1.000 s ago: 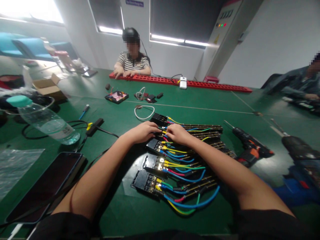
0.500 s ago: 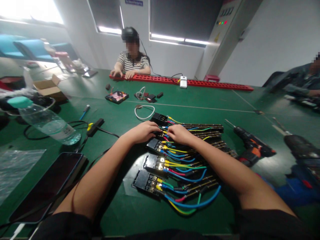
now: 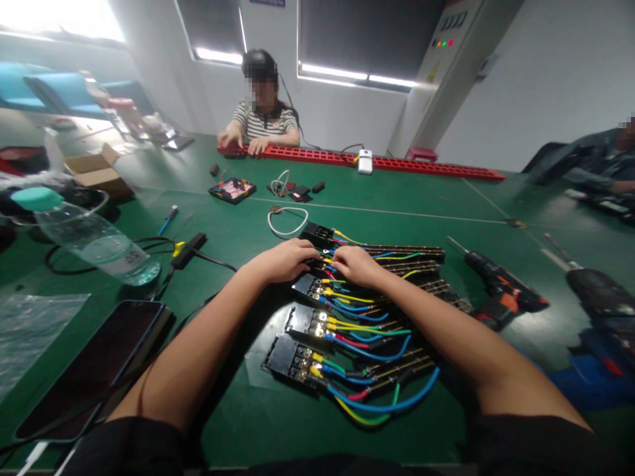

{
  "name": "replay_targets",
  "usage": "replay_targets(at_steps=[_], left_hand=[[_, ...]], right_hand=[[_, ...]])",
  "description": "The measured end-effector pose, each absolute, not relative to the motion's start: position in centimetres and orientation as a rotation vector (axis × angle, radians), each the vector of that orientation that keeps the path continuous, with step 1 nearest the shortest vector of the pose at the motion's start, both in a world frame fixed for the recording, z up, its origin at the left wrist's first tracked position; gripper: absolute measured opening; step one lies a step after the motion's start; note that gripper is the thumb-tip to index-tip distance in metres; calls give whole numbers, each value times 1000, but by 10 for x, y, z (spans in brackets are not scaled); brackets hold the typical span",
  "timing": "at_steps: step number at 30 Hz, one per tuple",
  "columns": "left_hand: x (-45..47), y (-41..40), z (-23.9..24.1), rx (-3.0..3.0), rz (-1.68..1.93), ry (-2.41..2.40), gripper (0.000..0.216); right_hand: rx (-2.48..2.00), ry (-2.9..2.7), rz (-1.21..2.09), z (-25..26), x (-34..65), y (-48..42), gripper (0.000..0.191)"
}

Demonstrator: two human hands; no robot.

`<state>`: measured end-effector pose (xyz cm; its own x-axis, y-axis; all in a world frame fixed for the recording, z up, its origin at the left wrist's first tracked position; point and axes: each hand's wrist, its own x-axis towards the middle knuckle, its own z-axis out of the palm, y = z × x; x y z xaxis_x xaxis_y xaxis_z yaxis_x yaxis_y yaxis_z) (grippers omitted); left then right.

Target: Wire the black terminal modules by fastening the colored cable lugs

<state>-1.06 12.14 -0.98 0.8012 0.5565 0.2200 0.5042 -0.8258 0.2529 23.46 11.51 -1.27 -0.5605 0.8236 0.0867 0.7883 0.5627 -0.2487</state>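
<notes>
Five black terminal blocks with coloured wires lie in a row on the green table. On the second from the far end, my left hand (image 3: 292,260) is closed with its fingers bent around the block, which it mostly hides. My right hand (image 3: 356,266) is closed in a pinch at the wire ends on the same block, among yellow and blue sleeves; the fingertips cover the exact wire. Closer to me are a terminal block (image 3: 307,285), another block (image 3: 303,321) and the nearest block (image 3: 286,357). The farthest block (image 3: 317,233) sits just beyond my hands.
An orange-black power drill (image 3: 503,287) lies to the right, with a blue-black drill (image 3: 595,291) beyond it. On the left are a phone (image 3: 94,370), a water bottle (image 3: 94,241) and cables. Across the table, a person handles a long red slotted rail (image 3: 317,155).
</notes>
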Motion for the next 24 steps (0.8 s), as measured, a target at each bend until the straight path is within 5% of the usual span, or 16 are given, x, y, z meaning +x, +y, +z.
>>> replay_targets(at_steps=[24], left_hand=[[-11, 119, -6, 2792, 441, 842, 33]], right_hand=[[-1352, -2571, 456, -4, 234, 116, 13]])
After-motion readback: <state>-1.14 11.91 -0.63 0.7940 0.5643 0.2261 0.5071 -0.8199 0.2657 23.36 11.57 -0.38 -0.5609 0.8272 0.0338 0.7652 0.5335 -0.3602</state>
